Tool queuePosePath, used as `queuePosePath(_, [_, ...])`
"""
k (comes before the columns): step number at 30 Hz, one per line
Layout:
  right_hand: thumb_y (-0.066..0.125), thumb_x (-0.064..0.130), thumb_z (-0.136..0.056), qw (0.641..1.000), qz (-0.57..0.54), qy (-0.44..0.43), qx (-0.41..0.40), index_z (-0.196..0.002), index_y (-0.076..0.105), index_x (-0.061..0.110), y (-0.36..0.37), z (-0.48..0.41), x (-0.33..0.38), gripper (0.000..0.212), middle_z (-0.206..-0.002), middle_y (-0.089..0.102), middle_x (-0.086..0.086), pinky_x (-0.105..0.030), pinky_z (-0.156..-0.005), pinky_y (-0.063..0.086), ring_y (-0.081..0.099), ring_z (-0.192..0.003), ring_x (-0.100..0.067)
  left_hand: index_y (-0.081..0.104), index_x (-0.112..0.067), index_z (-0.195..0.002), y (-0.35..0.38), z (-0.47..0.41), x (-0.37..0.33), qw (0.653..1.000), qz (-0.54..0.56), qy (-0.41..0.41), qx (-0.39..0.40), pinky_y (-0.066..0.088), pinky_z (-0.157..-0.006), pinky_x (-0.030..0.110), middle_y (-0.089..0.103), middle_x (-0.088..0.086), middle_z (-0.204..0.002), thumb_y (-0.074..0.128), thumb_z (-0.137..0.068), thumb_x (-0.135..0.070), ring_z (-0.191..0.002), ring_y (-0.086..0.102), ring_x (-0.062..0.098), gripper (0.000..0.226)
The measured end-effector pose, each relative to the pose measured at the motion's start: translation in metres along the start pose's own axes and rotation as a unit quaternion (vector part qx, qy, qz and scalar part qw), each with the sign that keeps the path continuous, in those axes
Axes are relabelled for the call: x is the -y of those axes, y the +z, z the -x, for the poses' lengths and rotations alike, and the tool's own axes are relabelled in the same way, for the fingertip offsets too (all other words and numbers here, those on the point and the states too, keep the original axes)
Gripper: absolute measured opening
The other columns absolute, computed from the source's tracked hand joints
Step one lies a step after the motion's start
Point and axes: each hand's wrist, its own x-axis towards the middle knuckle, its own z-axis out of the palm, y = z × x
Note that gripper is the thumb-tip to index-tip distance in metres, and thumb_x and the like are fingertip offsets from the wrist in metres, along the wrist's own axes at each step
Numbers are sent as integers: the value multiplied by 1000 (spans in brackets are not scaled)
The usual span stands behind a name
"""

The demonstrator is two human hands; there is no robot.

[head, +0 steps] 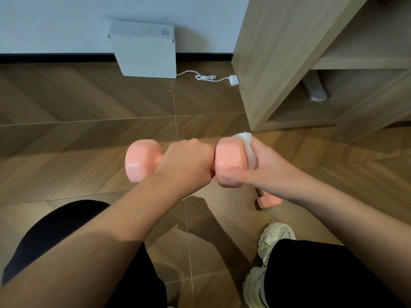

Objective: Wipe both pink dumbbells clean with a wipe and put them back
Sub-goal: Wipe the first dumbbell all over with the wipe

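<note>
One pink dumbbell (141,160) is held level above the wooden floor (89,130), its long axis running left to right. Its handle is clenched in the left hand (189,161), fingers curled fully round it, so that only the two heads are seen. A white wipe (248,147) is pressed against the outer face and top edge of the right head by the right hand (269,165); the wipe is grasped between the fingers behind and the thumb, which is laid along the head's near lower edge. The second pink dumbbell (269,201) is left on the floor just beneath the right forearm, and only one end of it is shown.

To the left of the held dumbbell, open floor is seen out to the frame's edge and back to the wall (55,23). To the right, the corner of a wooden cabinet (266,63) is found near the wipe, just beyond it. A grey object (315,90) is kept in the cabinet's lower compartment. A white box (144,50) is leaned against the wall, with a white cable (204,77) run along the floor to an adapter (234,80) beside the cabinet. A pale shoe (275,236) is planted near the second dumbbell, and black trousers (55,230) are seen below both forearms.
</note>
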Motion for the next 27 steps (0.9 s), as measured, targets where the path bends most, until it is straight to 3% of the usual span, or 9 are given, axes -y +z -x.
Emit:
queuePosePath(6, [79, 55, -60, 996, -24, -23, -78, -110, 52, 49, -2, -4, 1, 57, -104, 58, 33, -2, -61, 46, 53, -99, 17, 52, -18, -92, 0, -4, 5, 989, 141, -8, -40, 41, -58, 33, 55, -3, -79, 57, -82, -20, -78, 58, 27, 11])
queuePosePath(10, [80, 54, -59, 982, -132, 87, -106, -110, 59, 37, 1, -6, -12, 58, -105, 66, 15, -21, -70, 57, 65, -97, -6, 56, -17, -104, 2, 2, 6, 987, 132, -26, -92, 43, -73, 35, 53, 1, -100, 73, -75, -25, -92, 51, 22, 35])
queuePosePath(13, [82, 44, -68, 966, -184, 109, -143, -106, 59, 34, -4, -10, -14, 45, -111, 66, 6, -32, -80, 60, 66, -102, -15, 56, -18, -81, 8, 11, 4, 965, 186, -75, -171, 43, -61, 30, 55, -6, -77, 71, -76, -20, -72, 55, 18, 17])
queuePosePath(16, [79, 34, -78, 942, -269, 111, -168, -100, 56, 32, -10, -13, -9, 32, -114, 65, 1, -28, -70, 60, 66, -103, -17, 62, -16, -74, 8, 12, 2, 908, 353, -223, -24, 54, -64, 31, 66, -3, -67, 64, -84, -30, -67, 65, 18, 17])
queuePosePath(18, [77, 30, -82, 927, -321, 95, -169, -100, 56, 30, -12, -12, -3, 28, -113, 66, 1, -26, -68, 59, 67, -103, -17, 66, -13, -99, 4, 8, -2, 767, 575, -278, 61, 58, -73, 34, 74, 0, -88, 66, -86, -37, -82, 69, 17, 27])
queuePosePath(20, [77, 29, -81, 926, -335, 61, -162, -99, 57, 33, -9, -10, 5, 27, -102, 72, 11, -23, -67, 58, 71, -96, -9, 60, -7, -113, -2, -2, -7, 583, 768, -265, 8, 53, -84, 36, 69, 5, -107, 67, -87, -32, -100, 66, 21, 36])
queuePosePath(24, [83, 17, -75, 968, -188, -85, -145, -109, 59, 36, 9, -2, 20, 45, -99, 69, 28, -12, -69, 54, 64, -97, 10, 55, -8, -87, -23, -17, -8, 249, 908, -295, -164, 58, -79, 38, 68, 9, -72, 63, -92, -15, -73, 69, 20, 12])
queuePosePath(25, [85, 16, -73, 974, -127, -118, -145, -116, 57, 35, 16, 0, 23, 54, -109, 67, 24, -15, -78, 54, 62, -106, 7, 52, -8, -78, -26, -17, -6, 191, 913, -315, -175, 59, -68, 34, 63, 6, -58, 61, -92, -14, -57, 66, 18, 18])
queuePosePath(27, [86, 28, -71, 976, 30, -149, -154, -132, 50, 35, 25, 0, 27, 71, -131, 52, 22, -20, -97, 46, 49, -124, 5, 44, -11, -62, -29, -17, -1, 157, 901, -356, -192, 51, -50, 24, 48, 0, -42, 56, -94, -13, -35, 51, 14, 34])
